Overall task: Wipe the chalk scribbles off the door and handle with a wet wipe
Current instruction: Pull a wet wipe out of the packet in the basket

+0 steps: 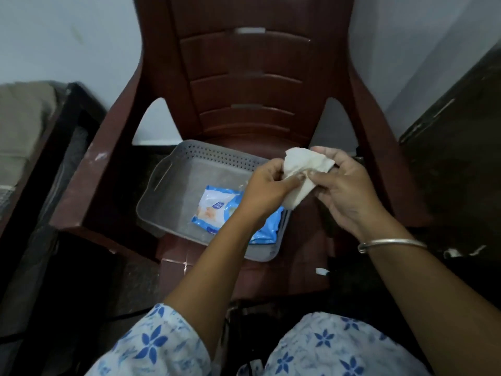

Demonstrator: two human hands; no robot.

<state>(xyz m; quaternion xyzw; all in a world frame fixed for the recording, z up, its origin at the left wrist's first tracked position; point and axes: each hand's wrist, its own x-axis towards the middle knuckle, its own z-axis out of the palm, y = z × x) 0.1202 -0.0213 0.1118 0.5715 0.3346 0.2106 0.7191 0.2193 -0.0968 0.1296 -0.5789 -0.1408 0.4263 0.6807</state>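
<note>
One crumpled, soft white wet wipe [301,175] is pinched between both hands: left hand [267,185] and right hand [344,185] curl their fingers on it. Below the fingers, one glossy blue wipes packet [219,210] lies in one perforated grey plastic tray [173,185] on the brown plastic chair [244,77].

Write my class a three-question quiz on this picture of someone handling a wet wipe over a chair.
1. True or false: the left hand and the right hand both pinch the wet wipe.
2. The blue wet wipes pack lies in: A) a grey perforated tray; B) a bucket; C) a drawer.
3. Fill in: the tray sits on the seat of a brown plastic ____.
Key: 1 true; 2 A; 3 chair.
</note>
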